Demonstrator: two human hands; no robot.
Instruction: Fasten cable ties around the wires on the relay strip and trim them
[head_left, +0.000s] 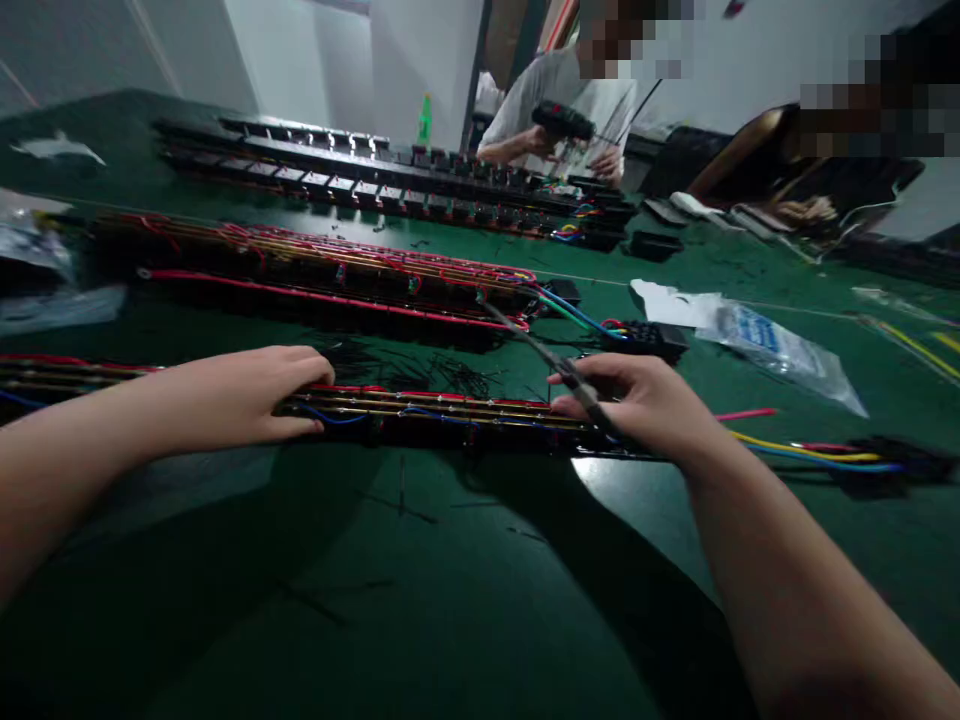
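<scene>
A long black strip [465, 438] with brass-coloured rods and red and blue wires lies across the table in front of me. My left hand [289, 395] grips it left of the middle, fingers over the far edge and thumb at the near side. Farther right, my right hand [637, 400] is closed round a slim, dark, pointed tool [559, 365], whose exact kind is blurred. The tool's tip points up and left, away from the strip. Fingertips of that hand touch or nearly touch the strip. Yellow, blue and red wires [810, 453] run out from its right end to a black connector [900, 468].
Behind lies another wired strip [337, 275], with more black strips [390, 185] farther back. Thin black offcuts [457, 375] litter the green table [420, 600]. A plastic bag [780, 345] lies at right. Across the table, a person holds a power drill [564, 120]; another person's hands [806, 212] show beside them.
</scene>
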